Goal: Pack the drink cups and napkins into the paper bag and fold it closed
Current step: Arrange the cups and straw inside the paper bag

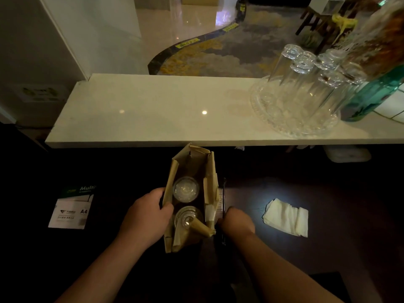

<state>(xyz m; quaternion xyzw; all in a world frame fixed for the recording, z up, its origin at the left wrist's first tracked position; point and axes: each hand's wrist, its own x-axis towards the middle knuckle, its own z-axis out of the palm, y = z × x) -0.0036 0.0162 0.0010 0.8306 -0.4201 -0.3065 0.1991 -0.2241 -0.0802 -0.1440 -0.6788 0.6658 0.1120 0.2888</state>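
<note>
Open bag (169, 182) on dark bench (306, 193) holds two lidded cups (185, 189). Left hand (148, 215) grips bag's left wall; right hand (237, 219) pinches its right edge. Napkins (286, 217) lie right. Paper ream (72, 207) reads "Multi", "A4".

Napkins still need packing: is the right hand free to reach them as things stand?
Probably yes. The right hand rests at the paper bag's right edge, and only bare dark tabletop lies between it and the napkins.

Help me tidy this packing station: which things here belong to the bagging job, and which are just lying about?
Belongs to the job:
paper bag
far cup in the bag
near cup in the bag
napkins, not yet packed

Just lying about:
A4 paper pack
upturned glasses on a glass tray
green vase
</note>
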